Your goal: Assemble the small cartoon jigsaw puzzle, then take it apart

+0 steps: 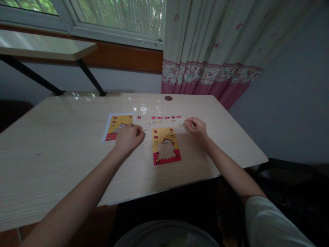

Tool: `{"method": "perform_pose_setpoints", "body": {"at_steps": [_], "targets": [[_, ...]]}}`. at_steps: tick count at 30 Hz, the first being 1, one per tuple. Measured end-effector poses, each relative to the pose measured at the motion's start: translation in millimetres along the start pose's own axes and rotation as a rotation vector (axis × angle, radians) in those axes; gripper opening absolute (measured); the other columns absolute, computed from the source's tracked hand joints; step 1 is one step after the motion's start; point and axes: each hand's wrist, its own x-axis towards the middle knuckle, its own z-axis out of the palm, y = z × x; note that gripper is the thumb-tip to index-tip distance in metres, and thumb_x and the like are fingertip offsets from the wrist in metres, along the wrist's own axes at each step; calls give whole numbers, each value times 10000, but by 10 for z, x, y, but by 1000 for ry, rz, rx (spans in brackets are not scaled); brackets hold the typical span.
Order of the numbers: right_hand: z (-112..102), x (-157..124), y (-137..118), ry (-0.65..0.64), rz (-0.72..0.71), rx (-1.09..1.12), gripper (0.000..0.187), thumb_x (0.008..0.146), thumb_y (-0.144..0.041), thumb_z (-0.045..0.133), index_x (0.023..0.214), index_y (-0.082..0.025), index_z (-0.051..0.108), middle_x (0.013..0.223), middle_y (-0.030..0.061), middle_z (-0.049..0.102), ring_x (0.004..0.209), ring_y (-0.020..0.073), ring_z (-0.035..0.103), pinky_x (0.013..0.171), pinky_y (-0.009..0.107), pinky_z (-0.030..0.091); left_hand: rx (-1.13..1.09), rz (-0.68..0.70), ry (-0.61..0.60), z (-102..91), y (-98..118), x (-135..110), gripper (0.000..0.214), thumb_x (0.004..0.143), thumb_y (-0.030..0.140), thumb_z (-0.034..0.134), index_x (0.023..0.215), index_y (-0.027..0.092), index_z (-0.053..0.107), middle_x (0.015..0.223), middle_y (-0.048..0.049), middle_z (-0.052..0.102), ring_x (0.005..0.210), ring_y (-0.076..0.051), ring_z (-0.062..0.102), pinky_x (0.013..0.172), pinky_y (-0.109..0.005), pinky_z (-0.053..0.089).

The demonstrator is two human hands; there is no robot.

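A partly assembled jigsaw puzzle (166,133), yellow above and red below, lies between my hands with a hole in its lower middle. My left hand (129,138) rests over the right side of the printed reference picture (112,127), fingers curled closed; a pale puzzle piece (146,131) lies just beside its fingertips. To the right of the puzzle, my right hand (197,129) has thumb and forefinger pinched together, next to a small yellow-and-white piece (181,125). Whether either hand holds a piece is hidden. Beyond the puzzle lie a row of red pieces (160,117) and several white-and-yellow ones (154,122).
The pale wooden table (64,144) has a dark round disc (168,98) near its back edge. A raised shelf (46,46) on black supports stands at the back left. A curtain (205,72) hangs behind the table, beside a window (118,17).
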Motion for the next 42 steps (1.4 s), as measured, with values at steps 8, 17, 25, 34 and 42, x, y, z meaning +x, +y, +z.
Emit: {"method": "perform_pose_setpoints", "body": {"at_steps": [8,17,25,34,42], "targets": [[113,14,228,-285,-56,-47,247,822,-263,545,1010,-161,669,829,68,651,792,186,561,775,321,413,-21,-54,-15,-50,2,5,326,802,436,450,763,181,651,830,-111,599,862,-297,515,726,-409,392],[173,3,237,-358,40,-38,147,798,-260,598,880,-159,666,842,69,627,809,176,550,781,310,409,11,-30,16,-89,53,-19,369,829,433,402,812,174,665,853,-115,603,872,-299,511,714,-392,384],[174,-6,231,-353,62,0,100,788,-246,593,832,-169,639,815,54,616,803,173,546,761,307,407,15,19,59,-65,69,-35,332,834,394,405,790,183,658,820,-102,602,857,-281,508,706,-374,371],[293,88,238,-294,85,-14,104,791,-228,595,832,-169,671,792,52,653,782,170,571,771,311,420,-13,51,58,-67,92,-44,341,843,388,397,789,174,657,813,-109,600,832,-272,497,688,-363,363],[298,77,259,-249,82,13,161,807,-247,562,893,-165,670,790,56,649,752,168,573,740,309,437,-11,-14,60,-44,-4,12,355,836,389,388,843,169,666,827,-105,609,842,-273,501,717,-369,365]]}}
